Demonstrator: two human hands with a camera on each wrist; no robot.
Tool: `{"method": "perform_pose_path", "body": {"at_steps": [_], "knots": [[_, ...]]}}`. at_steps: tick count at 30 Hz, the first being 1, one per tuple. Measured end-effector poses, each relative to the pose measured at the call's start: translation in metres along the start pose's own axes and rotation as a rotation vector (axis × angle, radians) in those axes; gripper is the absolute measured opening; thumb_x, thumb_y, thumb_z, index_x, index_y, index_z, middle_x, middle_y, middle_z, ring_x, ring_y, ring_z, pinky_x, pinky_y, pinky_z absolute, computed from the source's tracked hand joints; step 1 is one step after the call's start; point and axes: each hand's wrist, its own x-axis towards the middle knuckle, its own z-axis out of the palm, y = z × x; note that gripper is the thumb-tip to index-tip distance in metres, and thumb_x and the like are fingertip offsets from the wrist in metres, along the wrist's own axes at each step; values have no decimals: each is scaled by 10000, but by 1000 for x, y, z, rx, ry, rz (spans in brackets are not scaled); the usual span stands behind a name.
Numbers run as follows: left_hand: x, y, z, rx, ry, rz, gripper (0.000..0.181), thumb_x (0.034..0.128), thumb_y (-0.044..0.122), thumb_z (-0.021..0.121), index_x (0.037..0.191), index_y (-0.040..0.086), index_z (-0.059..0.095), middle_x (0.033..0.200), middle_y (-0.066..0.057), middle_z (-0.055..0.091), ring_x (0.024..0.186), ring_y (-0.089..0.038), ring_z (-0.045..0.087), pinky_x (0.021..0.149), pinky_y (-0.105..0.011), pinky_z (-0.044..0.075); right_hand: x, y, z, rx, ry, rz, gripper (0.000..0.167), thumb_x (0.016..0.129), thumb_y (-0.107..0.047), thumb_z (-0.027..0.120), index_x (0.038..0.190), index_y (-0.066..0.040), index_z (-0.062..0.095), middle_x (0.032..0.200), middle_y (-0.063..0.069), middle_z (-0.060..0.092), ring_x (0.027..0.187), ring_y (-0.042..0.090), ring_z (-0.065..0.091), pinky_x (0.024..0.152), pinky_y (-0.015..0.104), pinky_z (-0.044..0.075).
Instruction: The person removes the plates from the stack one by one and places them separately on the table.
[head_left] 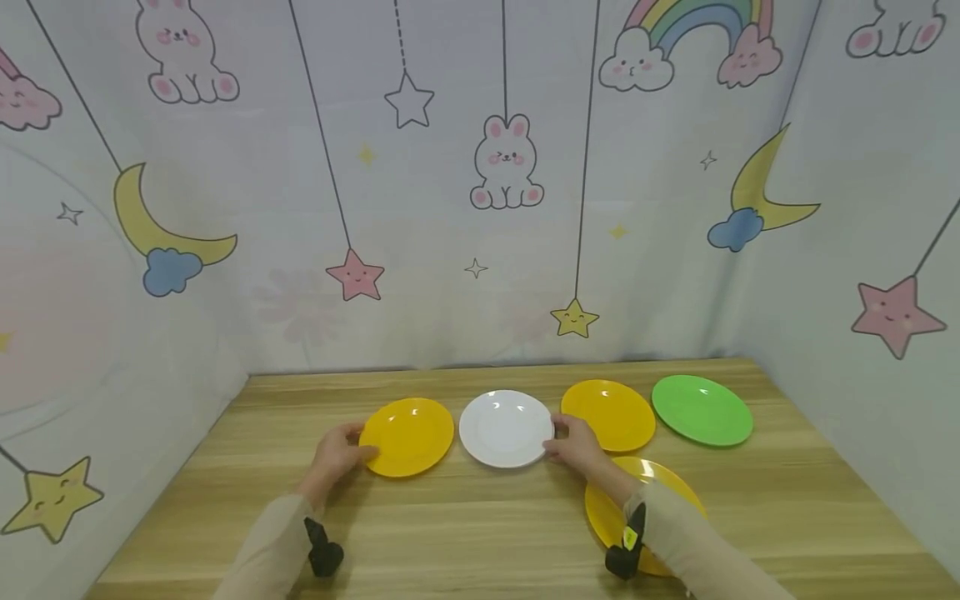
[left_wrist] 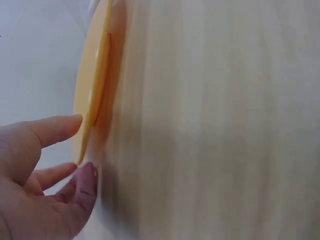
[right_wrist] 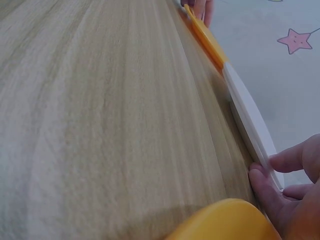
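At its left rim, a yellow plate (head_left: 407, 437) is pinched by my left hand (head_left: 339, 457). The left wrist view shows the thumb on the upper face of this plate (left_wrist: 93, 75) and fingertips at the edge. Just right of it lies a white plate (head_left: 507, 428), whose right rim my right hand (head_left: 576, 446) holds. In the right wrist view, thumb and fingers take the white plate (right_wrist: 250, 115) from both faces. A second yellow plate (head_left: 609, 415) is right behind my right hand. Another yellow plate (head_left: 611, 508) lies under my right forearm, which partly hides it.
A green plate (head_left: 701, 410) lies at the back right of the wooden table (head_left: 450, 533). Behind and beside the table hangs a pale cloth (head_left: 435, 325) printed with rabbits, stars and moons. Black wrist mounts (head_left: 324, 550) sit on both sleeves.
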Motion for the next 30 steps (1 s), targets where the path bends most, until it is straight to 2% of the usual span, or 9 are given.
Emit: {"method": "perform_pose_path", "body": {"at_steps": [3, 8, 12, 19, 25, 30], "knots": [[-2, 8, -5, 56, 9, -39, 562, 792, 115, 658, 1218, -165, 422, 1146, -337, 502, 1017, -414, 512, 865, -467, 469, 0, 0, 1, 3, 1, 6, 512, 800, -5, 652, 1269, 60, 460, 1280, 232, 467, 672, 147, 577, 637, 267, 555], [0, 24, -13, 76, 71, -105, 653, 795, 178, 656, 1262, -171, 360, 1189, -349, 453, 1052, -441, 472, 902, -500, 428, 1, 1, 1, -9, -4, 8, 517, 804, -10, 651, 1275, 61, 451, 1281, 237, 462, 680, 142, 575, 642, 265, 555], [5, 36, -11, 70, 94, -93, 661, 784, 202, 668, 1259, -159, 383, 1199, -333, 468, 1063, -431, 475, 910, -478, 432, 1, 2, 1, -4, -3, 12, 522, 805, -13, 650, 1280, 57, 448, 1280, 235, 464, 693, 148, 578, 651, 263, 554], [9, 58, 18, 45, 20, -48, 642, 795, 249, 678, 1276, -93, 425, 1220, -271, 498, 1099, -375, 485, 933, -452, 432, 1, 1, 0, -8, -9, 16, 523, 808, -12, 647, 1285, 56, 443, 1279, 236, 462, 690, 145, 580, 656, 264, 554], [14, 80, 46, -14, -12, 11, 631, 783, 251, 699, 1268, -69, 454, 1198, -236, 532, 1092, -349, 501, 930, -437, 438, 1, -1, 1, -11, -3, 18, 527, 809, -10, 645, 1289, 57, 439, 1289, 235, 458, 686, 147, 583, 646, 267, 555], [14, 93, 67, -30, -63, 11, 645, 763, 258, 722, 1265, -49, 459, 1180, -218, 545, 1061, -331, 520, 918, -422, 453, 1, 0, 1, -23, 2, 17, 527, 805, -9, 649, 1284, 62, 443, 1287, 240, 457, 675, 143, 587, 634, 265, 555]]}}
